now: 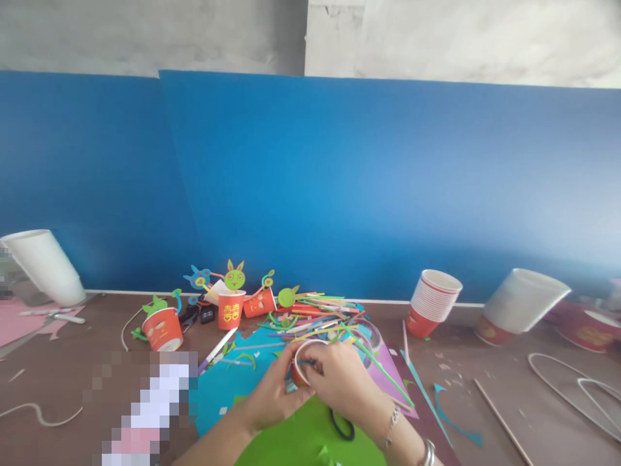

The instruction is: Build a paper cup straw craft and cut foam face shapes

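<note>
A red paper cup (297, 373) with a white rim is held over the green paper (291, 437), its open top tilted toward me. My left hand (272, 391) is wrapped around the cup's left side. The bent fingers of my right hand (342, 375) reach into the cup's mouth from the right; what they pinch, if anything, is hidden. Below my right wrist, a black scissor handle (342, 425) lies on the green paper. Just beyond my hands is a heap of coloured pipe cleaners and strips (330, 310).
Red cups with paper animal faces, including a rabbit cup (231, 310) and a tilted cup (163, 329), stand behind to the left. Stacked paper cups (433, 301) and a larger stack (521, 307) lean at right. A blue partition (339, 188) borders the brown table (466, 401).
</note>
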`<state>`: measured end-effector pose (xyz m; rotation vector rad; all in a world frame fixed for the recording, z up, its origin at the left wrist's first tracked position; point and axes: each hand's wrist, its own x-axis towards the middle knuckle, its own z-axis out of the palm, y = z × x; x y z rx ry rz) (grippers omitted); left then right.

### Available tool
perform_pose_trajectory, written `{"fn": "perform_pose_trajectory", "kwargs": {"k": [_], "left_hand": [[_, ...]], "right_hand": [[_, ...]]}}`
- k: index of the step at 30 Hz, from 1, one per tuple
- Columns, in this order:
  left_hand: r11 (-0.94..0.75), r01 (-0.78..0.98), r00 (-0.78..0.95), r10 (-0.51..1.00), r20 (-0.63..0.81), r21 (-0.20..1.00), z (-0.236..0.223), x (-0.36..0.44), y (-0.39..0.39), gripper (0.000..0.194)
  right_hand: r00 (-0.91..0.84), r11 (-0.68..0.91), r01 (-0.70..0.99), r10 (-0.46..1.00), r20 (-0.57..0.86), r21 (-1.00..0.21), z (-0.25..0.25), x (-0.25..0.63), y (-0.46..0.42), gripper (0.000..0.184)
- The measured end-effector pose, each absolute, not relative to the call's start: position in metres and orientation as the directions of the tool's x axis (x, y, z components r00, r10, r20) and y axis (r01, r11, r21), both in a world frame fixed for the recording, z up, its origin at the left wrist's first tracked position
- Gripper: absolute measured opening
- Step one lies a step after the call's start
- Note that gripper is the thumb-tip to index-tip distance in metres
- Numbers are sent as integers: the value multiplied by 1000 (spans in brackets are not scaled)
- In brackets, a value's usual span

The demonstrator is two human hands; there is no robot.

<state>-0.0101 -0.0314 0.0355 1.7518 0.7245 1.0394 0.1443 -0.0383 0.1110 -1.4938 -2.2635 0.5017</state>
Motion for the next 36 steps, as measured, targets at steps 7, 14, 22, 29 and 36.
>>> {"fn": "perform_pose_trajectory", "kwargs": {"k": [7,14,22,29,36], "left_hand": [[-454,86,465,805,368,887,30,-13,-28,53],[-446,95,444,819,363,890,20,-9,-22,48],[-463,152,347,852,392,873,12,-6,-19,60],[-559,315,175,828,533,767,20,-7,-23,43],[-514,106,192,851,489,851,26,-8,-28,29]], "right_hand": [[-411,410,731,903,129,-545,102,142,-36,23],[-423,373,642,901,97,-670,91,141,-30,21],[-381,336,637,920,95,-694,85,146,-22,18],[-232,264,670,962,143,-694,83,143,-22,17],[-177,235,773,972,155,-589,82,137,-24,19]]}}
